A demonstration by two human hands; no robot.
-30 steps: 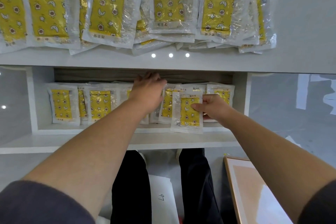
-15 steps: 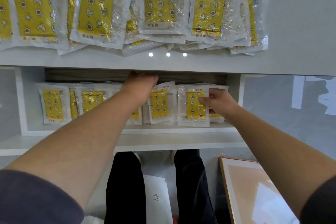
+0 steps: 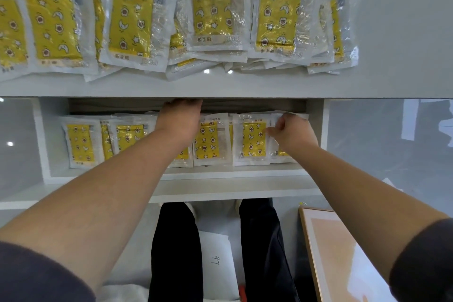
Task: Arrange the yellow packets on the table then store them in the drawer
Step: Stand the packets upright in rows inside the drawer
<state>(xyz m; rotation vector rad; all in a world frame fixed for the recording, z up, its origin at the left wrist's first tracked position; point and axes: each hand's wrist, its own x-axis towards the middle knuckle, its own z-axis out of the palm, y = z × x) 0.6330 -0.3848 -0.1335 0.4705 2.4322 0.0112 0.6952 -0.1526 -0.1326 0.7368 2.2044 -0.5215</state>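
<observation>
Both hands work inside the open drawer [image 3: 220,175] under the counter [image 3: 397,32].

The right hand [image 3: 293,133], fingers curled, pinches the top edge of the rightmost packet [image 3: 282,157] in the drawer. The left hand [image 3: 180,119] lies palm down, fingers stretched flat over the middle of the row of yellow packets [image 3: 81,143] that fills the drawer side by side. More overlapping packets [image 3: 130,27] crowd the glossy grey-white counter above. Below are a pale shiny floor [image 3: 367,144], black trousers [image 3: 176,252], a handwritten paper sheet [image 3: 215,260] and a wood-framed board [image 3: 343,252].
</observation>
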